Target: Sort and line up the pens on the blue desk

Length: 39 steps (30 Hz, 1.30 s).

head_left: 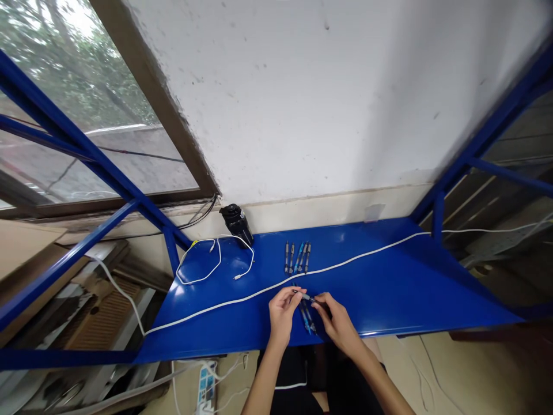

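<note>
The tabletop (401, 288) is a glossy blue metal sheet set against a white plaster wall (276, 98), which is scuffed and has a cream band along its base. Blue steel bars (64, 121) frame it on the left, and a matching blue frame (488, 138) rises on the right. At upper left, a brown-framed window (86, 98) shows blurred trees.

A black bottle (237, 225) stands at the back, near the wall. Just beside it lies a looped white cable (215, 259). A longer white cable (276, 285) crosses the tabletop on a long diagonal, passing just behind the hands and running off the left edge and toward the right frame. Five pens (298, 256) lie side by side behind that cable, well apart from the hands.

The left hand (283, 314) and right hand (339, 323) are close together near the front edge. Their fingers (298, 292) are pinched narrowly on a pen (305, 295), held level above more pens (307, 319), some of them blue.

Below the front edge, a white power strip (206, 383) sits on the floor (432, 369) among cords, with cardboard (17, 253) stacked at the far left.
</note>
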### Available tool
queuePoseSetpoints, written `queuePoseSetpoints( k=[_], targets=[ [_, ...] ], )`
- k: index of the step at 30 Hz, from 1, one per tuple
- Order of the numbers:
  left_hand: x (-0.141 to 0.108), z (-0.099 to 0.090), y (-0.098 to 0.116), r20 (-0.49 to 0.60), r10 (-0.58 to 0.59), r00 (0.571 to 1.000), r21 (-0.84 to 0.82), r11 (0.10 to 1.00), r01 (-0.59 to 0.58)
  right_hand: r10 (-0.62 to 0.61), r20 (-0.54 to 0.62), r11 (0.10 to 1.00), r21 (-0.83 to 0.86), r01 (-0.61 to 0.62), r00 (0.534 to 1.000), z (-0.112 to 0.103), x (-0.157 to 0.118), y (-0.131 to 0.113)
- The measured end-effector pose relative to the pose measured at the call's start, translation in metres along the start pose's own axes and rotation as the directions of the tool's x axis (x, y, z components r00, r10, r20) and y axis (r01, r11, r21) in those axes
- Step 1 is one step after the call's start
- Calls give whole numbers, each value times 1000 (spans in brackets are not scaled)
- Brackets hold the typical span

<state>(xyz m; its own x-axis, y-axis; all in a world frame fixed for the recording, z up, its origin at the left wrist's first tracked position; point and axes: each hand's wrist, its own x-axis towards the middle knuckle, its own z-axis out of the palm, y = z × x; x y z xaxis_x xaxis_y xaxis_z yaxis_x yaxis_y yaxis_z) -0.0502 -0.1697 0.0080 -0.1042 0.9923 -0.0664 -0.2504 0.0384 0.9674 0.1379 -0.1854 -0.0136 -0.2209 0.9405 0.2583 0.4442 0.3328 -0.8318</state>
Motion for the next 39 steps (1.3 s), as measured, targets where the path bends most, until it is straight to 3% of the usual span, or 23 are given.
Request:
queuePoseSetpoints(
  k=[6,10,16,23,34,39],
  targets=[
    [3,-1,-8,-102,26,994,-3,1000,-27,-32,17,988,-148,34,999,1,-4,0],
    [6,-4,-13,-220,66,973,-49,996,-78,-54,-58,994,-95,48,997,1,-3,4],
    [8,-3,-14,-224,52,973,-117,990,-80,-76,-54,986,-149,67,996,-1,0,-4],
    [9,-4,-12,-313,8,950,-282,954,-100,-79,-114,990,-127,64,990,-3,0,-10],
    [10,-5,-13,-295,33,955,-293,948,-123,-70,-122,991,-121,55,990,-2,0,-8],
    [7,-2,-10,-209,70,975,-141,985,-101,-69,-116,991,-122,55,991,-3,1,-9]
  ],
)
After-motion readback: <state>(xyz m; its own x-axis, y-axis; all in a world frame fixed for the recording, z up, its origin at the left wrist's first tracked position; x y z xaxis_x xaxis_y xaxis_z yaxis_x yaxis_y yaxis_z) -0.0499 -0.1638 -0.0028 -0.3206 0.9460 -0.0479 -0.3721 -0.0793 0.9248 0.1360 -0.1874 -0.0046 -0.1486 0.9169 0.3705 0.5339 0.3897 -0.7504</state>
